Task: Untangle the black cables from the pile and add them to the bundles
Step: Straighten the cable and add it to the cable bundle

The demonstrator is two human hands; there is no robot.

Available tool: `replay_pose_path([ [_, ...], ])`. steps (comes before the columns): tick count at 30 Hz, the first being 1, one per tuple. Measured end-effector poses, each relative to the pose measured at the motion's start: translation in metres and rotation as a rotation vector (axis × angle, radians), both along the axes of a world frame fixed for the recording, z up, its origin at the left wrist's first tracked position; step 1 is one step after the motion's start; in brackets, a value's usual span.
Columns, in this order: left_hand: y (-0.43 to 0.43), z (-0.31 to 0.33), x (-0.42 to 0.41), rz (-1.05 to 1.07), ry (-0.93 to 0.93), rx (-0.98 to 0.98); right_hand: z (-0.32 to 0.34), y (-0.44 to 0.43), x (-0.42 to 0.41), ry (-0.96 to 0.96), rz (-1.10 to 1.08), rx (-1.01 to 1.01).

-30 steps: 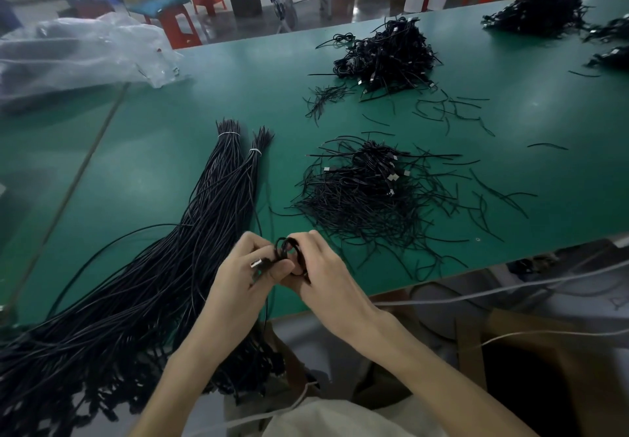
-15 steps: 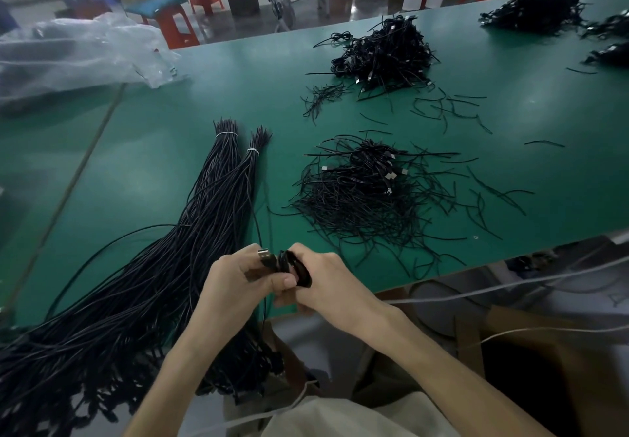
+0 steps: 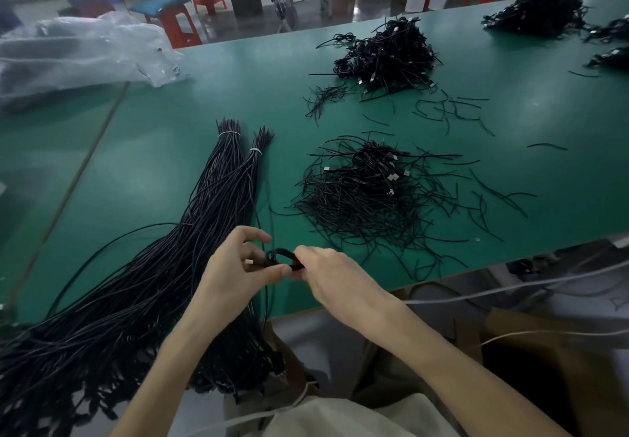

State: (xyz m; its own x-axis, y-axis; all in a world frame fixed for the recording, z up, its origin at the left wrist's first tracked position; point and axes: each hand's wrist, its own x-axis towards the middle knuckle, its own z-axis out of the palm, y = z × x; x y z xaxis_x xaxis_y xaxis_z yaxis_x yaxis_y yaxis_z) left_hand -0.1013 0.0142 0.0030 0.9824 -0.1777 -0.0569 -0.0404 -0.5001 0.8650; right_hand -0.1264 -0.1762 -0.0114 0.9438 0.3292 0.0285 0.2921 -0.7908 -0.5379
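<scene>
Coiled cable [image 3: 280, 259] between both hands' fingertips

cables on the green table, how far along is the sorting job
Done: two thick tied bundles lie on the left. In hand: the left hand and right hand both pinch one small coiled cable, not yet straightened. Left: the tangled near pile, a bigger far pile behind it and more heaps at the far right. Most of the work looks ahead.
</scene>
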Motion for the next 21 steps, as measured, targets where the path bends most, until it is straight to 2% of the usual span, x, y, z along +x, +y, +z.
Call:
replay_pose_path([
  [5, 0.002, 0.007, 0.008, -0.256, -0.226, 0.339, -0.003, 0.000, 0.005, -0.080, 0.049, -0.148],
  [9, -0.002, 0.008, 0.012, -0.469, -0.140, 0.615, -0.003, -0.004, 0.010, -0.092, 0.105, -0.206],
  [14, -0.012, 0.010, 0.010, -0.520, -0.085, 0.707, 0.001, -0.007, 0.014, -0.161, 0.103, -0.231],
  [19, -0.018, -0.002, 0.017, -0.405, -0.078, 0.705, -0.006, -0.010, 0.031, -0.293, 0.073, -0.238],
  [21, -0.012, -0.009, 0.018, -0.291, -0.079, 0.603, -0.009, -0.014, 0.038, -0.375, -0.005, -0.291],
])
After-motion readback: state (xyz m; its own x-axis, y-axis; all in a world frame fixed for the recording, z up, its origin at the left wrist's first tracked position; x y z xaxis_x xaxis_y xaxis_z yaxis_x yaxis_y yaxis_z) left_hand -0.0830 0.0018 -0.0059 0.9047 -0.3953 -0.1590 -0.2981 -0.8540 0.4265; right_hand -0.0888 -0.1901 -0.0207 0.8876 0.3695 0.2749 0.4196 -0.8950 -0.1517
